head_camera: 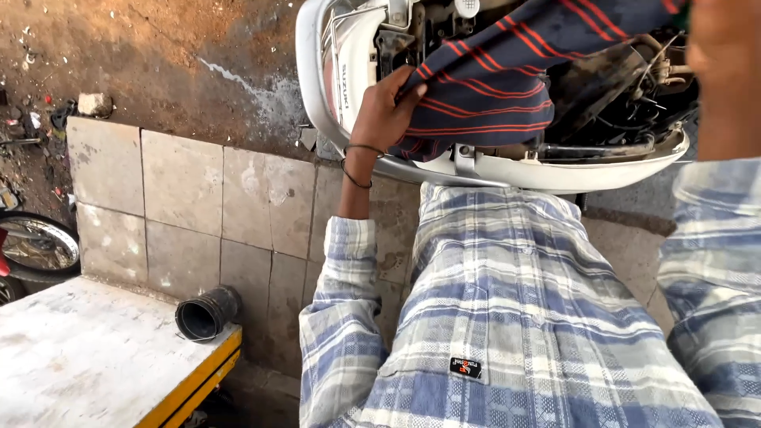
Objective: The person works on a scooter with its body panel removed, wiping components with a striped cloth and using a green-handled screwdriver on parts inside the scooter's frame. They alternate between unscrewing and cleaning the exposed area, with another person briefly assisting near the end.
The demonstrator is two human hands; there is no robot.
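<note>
Striped cloth [507, 71], dark blue with red lines, lies draped over the opened body of the white scooter [507, 168] at the upper centre of the frame, and your left hand [386, 111] is clenched on its left edge, fingers curled into the fabric just inside the scooter's pale rim. Your right hand [725, 40] sits at the upper right corner, so close to the camera that it blurs; you cannot tell whether it grips anything.

By the look of it you are midway through wiping or covering the exposed parts beneath the cloth. A next move would call for a firm pull along the rim while keeping the fabric clear of the loose wires [646, 99] and dark parts showing at the cloth's right side.

Counting: one cloth, one scooter, two hands, two thin bangles on your left wrist [357, 162]. Lower left holds one white bench with a yellow edge [87, 357], and one black pipe stub [206, 313] rests by it. One wheel [36, 250] shows at the left edge.
</note>
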